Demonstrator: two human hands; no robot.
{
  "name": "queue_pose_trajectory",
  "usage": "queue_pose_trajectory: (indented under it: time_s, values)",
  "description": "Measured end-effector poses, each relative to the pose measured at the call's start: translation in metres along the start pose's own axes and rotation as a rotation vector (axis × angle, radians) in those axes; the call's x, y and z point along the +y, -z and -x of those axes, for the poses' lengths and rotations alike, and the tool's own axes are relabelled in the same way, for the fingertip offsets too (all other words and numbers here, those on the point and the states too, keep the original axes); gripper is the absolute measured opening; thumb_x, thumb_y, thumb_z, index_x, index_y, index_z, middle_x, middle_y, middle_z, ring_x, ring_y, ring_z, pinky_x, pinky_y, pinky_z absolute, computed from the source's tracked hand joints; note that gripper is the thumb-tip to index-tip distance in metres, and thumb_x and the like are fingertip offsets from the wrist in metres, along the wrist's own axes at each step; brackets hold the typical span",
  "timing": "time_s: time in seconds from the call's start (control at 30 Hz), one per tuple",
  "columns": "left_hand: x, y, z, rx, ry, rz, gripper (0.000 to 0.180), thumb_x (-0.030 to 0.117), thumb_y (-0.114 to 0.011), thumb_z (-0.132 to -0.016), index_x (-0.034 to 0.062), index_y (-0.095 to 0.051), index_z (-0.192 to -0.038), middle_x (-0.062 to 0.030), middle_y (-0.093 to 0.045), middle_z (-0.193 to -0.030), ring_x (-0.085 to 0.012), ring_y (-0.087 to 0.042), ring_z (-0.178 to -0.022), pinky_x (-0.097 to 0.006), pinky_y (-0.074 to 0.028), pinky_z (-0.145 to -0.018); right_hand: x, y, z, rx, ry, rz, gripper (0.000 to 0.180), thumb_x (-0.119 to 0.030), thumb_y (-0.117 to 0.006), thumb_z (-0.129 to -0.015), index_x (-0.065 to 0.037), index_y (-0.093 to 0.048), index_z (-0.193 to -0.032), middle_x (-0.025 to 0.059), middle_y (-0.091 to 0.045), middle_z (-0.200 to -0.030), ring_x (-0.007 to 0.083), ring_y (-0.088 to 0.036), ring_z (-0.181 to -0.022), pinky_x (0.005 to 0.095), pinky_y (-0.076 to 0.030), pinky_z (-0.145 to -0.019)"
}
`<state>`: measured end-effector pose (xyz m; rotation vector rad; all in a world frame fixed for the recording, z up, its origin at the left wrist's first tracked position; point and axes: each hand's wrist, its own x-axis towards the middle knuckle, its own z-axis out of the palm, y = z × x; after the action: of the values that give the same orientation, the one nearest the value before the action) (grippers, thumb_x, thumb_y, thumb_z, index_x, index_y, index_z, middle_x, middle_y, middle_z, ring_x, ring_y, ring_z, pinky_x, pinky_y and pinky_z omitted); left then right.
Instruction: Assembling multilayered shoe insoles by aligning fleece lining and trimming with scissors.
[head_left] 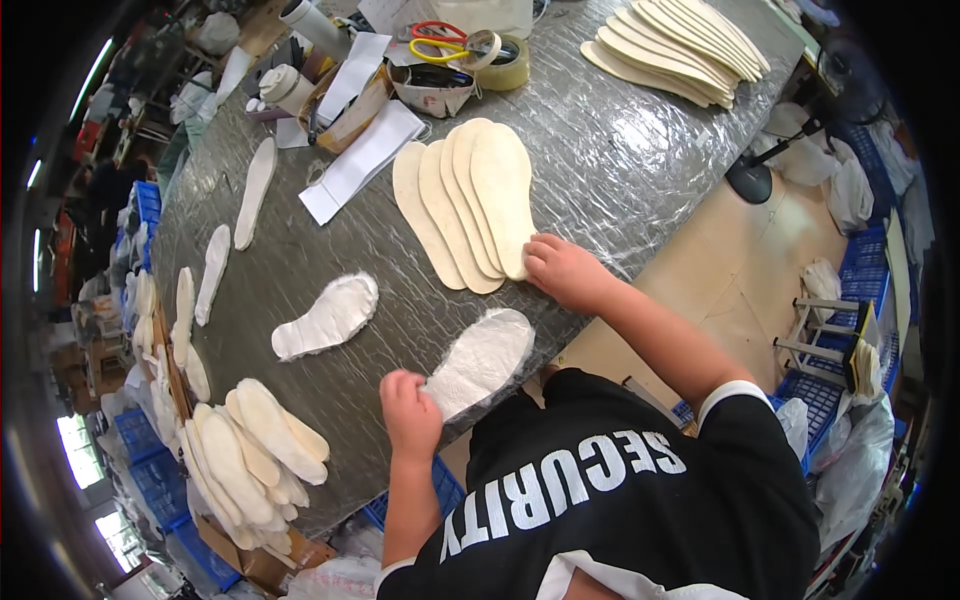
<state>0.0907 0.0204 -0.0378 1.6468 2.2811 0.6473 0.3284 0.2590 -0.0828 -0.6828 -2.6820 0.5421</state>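
I see my left hand (410, 412) at about seven o'clock, fingers curled tight on the heel end of a white fuzzy insole (480, 362) lying at the near edge of the counter (620, 170). My right hand (565, 272), at roughly three o'clock of that insole, rests flat with fingers spread narrow on the lowest piece of the fanned tan insoles (465, 200), holding nothing. To do this well, I'd judge: keep the white piece pinned flat, slide one tan insole free without disturbing the fan. A second white insole (326, 316) lies near, at ten o'clock.
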Motion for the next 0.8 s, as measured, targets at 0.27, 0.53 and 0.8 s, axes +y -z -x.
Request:
queue_pose_trajectory:
  time_s: [0.27,0.53,0.8]
  values:
    - [0.081,-0.059,-0.125,0.008,-0.509,-0.096,0.036,0.000,-0.055,-0.074,0.0012,-0.061,-0.109,-0.0099,-0.059,-0.122,-0.0340,-0.049,-0.118,-0.046,-0.038,-0.098,0.008,0.059,-0.050,-0.163,-0.305,0.039,0.006,-0.012,-0.055,-0.082,-0.006,-0.056,-0.083,0.0137,-0.064,-0.084,0.0341,-0.062,-0.085,0.0442,-0.049,-0.072]
    - [0.072,-0.079,-0.179,-0.221,0.056,0.247,0.029,0.024,-0.056,-0.090,0.0013,-0.061,-0.107,-0.0133,-0.058,-0.119,-0.0376,-0.061,-0.094,-0.052,-0.049,-0.076,0.004,0.113,-0.061,0.765,-0.153,0.034,0.007,-0.007,-0.058,-0.081,-0.007,-0.060,-0.088,0.0117,-0.064,-0.091,0.0327,-0.061,-0.084,0.0416,-0.052,-0.070]
    - [0.093,-0.030,-0.190,-0.683,0.324,2.270,0.083,0.067,-0.041,-0.090,0.0021,-0.034,-0.140,-0.0275,-0.051,-0.124,-0.0297,-0.058,-0.099,-0.041,-0.052,-0.080,-0.094,0.047,-0.005,0.500,0.359,-0.139,0.026,-0.013,-0.066,-0.069,-0.007,-0.062,-0.095,0.0093,-0.062,-0.109,0.0264,-0.062,-0.098,0.0365,-0.054,-0.077]
